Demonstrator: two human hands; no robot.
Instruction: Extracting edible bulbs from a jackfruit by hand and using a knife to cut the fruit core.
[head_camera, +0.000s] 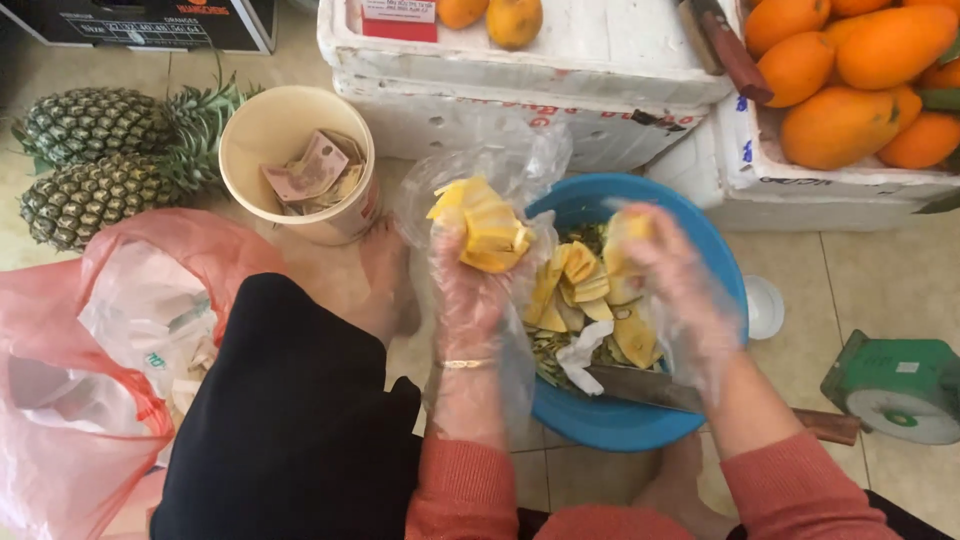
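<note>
My left hand (468, 290), in a thin clear plastic glove, holds a bunch of yellow cut fruit pieces (487, 228) inside a clear plastic bag (520, 160) above the left rim of a blue basin (640, 425). My right hand (668, 275), also gloved, holds another yellow piece (628, 228) over the basin. More yellow slices (585, 295) and green peelings lie in the basin. A large knife (650, 388) with a wooden handle rests across the basin's near rim.
Two pineapples (95, 160) lie at the far left beside a cream bucket (290, 120) with paper money in it. White foam boxes (540, 90) with orange mangoes (850, 70) stand behind. A red plastic bag (60, 400) is at left, a green scale (900, 385) at right.
</note>
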